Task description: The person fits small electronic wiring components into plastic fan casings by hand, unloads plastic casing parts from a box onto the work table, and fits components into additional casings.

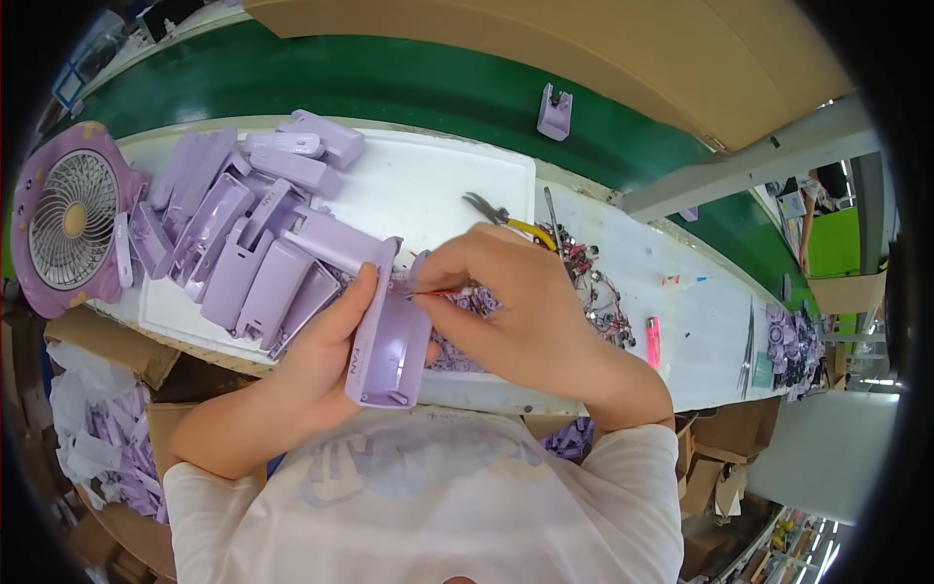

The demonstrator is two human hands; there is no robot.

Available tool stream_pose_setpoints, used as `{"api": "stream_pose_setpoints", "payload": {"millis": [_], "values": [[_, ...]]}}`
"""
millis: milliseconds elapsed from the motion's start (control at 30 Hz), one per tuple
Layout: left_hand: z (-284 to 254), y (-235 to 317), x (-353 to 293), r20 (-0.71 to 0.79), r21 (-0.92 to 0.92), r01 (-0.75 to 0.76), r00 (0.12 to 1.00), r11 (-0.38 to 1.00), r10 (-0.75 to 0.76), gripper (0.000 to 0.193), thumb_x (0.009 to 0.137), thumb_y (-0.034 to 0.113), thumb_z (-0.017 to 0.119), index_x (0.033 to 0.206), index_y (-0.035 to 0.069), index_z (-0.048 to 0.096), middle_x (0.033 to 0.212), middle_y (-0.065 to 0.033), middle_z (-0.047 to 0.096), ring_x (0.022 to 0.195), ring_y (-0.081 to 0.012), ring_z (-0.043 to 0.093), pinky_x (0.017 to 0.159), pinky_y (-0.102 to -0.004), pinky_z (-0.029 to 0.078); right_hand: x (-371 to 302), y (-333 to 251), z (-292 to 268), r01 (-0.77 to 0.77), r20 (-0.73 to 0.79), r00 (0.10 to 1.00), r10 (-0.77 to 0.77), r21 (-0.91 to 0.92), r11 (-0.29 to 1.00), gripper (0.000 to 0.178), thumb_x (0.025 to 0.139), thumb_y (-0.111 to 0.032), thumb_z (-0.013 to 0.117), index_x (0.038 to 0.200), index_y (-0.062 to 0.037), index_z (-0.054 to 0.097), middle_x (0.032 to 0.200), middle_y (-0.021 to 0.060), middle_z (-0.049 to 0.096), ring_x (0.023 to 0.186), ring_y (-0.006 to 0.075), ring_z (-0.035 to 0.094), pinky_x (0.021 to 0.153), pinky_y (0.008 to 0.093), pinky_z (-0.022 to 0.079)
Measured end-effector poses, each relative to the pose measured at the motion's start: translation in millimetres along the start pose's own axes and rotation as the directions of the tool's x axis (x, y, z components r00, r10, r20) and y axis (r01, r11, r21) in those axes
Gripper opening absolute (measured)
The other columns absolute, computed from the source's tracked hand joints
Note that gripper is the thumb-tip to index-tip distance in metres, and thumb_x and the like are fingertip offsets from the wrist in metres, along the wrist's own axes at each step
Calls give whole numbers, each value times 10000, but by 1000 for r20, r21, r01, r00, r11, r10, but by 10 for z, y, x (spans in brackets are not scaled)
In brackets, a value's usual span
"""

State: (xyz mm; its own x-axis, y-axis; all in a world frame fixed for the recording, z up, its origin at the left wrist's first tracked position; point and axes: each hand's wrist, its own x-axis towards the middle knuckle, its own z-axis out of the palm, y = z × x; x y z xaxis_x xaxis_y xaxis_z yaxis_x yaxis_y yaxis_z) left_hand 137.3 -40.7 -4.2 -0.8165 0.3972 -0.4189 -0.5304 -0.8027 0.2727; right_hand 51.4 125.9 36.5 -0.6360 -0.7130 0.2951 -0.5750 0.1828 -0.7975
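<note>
My left hand [326,360] grips a long lilac plastic housing [394,341], tilted upright, its hollow side facing right. The thumb lies along its left edge. At the upper end of the housing, my right hand [520,302] is closed in a pinch on a thin red wire [438,292]. The fingers partly hide where the wire meets the housing. Below the right hand spreads a heap of small lilac parts [455,356]. A pile of similar lilac housings [243,258] lies left of my hands on a white tray [418,175].
Diagonal cutters [530,230] and a thin screwdriver [551,212] lie beyond my right hand, near tangled wired components [605,311]. A pink item [653,341] sits farther right. A lilac fan [73,219] stands left. One housing [555,115] rests on the green belt [389,92]. Cardboard [584,39] overhangs it.
</note>
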Motion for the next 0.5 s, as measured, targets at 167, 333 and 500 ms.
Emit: {"api": "stream_pose_setpoints", "payload": {"millis": [167,333,500], "values": [[-3,-31,23,-7,26,-26,1000,999,26,472,948,443,336,1137,48,514,982,-88,619,842,-191,635,748,-303,534,22,-9,42,-70,19,997,70,-4,998,162,723,5,658,870,-12,590,797,87,604,738,178,628,655,269,497],[44,-42,26,-40,63,-40,998,997,43,479,947,448,331,1137,46,508,977,-80,615,849,-183,625,759,-302,521,26,29,93,26,11,1000,-26,-55,998,184,716,8,611,864,-35,511,757,92,608,740,265,583,583,356,467],[27,-31,11,-34,77,-48,998,996,51,467,947,436,346,1147,43,498,972,-73,609,840,-180,622,759,-304,515,44,-13,105,-49,34,998,52,-67,997,154,728,11,639,868,-12,580,791,87,597,749,187,634,654,271,506]]}}
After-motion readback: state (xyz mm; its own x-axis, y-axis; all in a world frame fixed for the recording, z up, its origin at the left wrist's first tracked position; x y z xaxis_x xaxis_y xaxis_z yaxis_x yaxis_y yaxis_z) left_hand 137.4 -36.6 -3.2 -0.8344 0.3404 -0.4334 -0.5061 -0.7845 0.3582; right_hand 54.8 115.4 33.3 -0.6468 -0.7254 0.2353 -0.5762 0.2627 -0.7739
